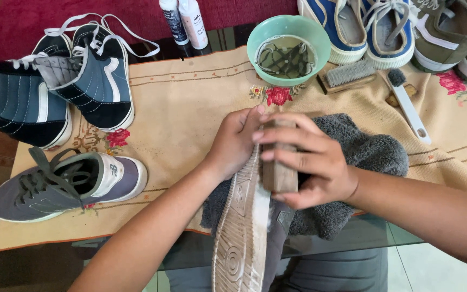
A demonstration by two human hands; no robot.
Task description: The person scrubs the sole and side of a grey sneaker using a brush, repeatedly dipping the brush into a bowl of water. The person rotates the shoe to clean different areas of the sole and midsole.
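Left hand is gripping the toe of the upturned sneaker over the grey towel, right hand is clamping a wooden brush against its sidewall; suds are probably making it slippery, so the brush could be skidding off

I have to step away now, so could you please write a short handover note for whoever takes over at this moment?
Left hand: holds the shoe at its toe, sole up, over the grey towel.
Right hand: grip closed on a wooden brush, pressed to the sole's edge.
Nearby: green bowl with laces soaking, spare brush, small white-handled brush, two bottles.
Done: sole looks wet and soapy.
Left: sole still shows grime; the other shoes on the cloth wait, state unclear.
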